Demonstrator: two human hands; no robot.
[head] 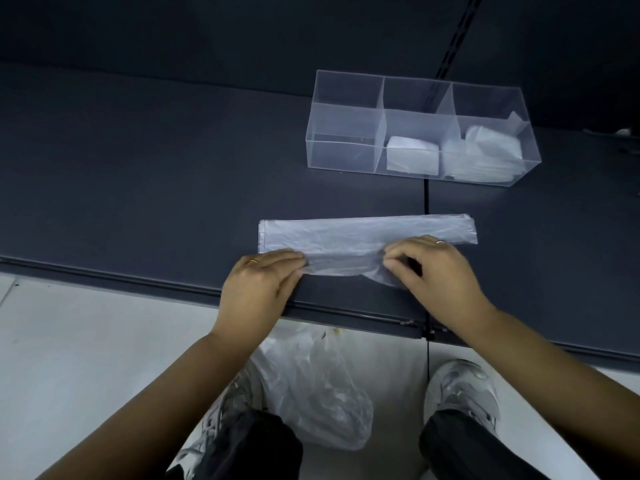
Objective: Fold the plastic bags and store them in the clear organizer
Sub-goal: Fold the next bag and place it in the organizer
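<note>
A thin clear plastic bag (363, 233) lies flattened into a long strip on the dark shelf. My left hand (259, 282) pinches its near edge at the left, and my right hand (433, 268) pinches the same edge further right, where the film is lifted and rumpled. The clear organizer (346, 119) stands behind the bag, with three compartments. Its left compartment holds nothing. A folded bag (412, 154) sits in the middle one, and several folded bags (485, 150) fill the right one.
The dark shelf (138, 174) runs wide to the left, its front edge just below my hands. On the pale floor between my shoes lies a loose bundle of plastic bags (318, 393). A slotted upright (457, 36) rises behind the organizer.
</note>
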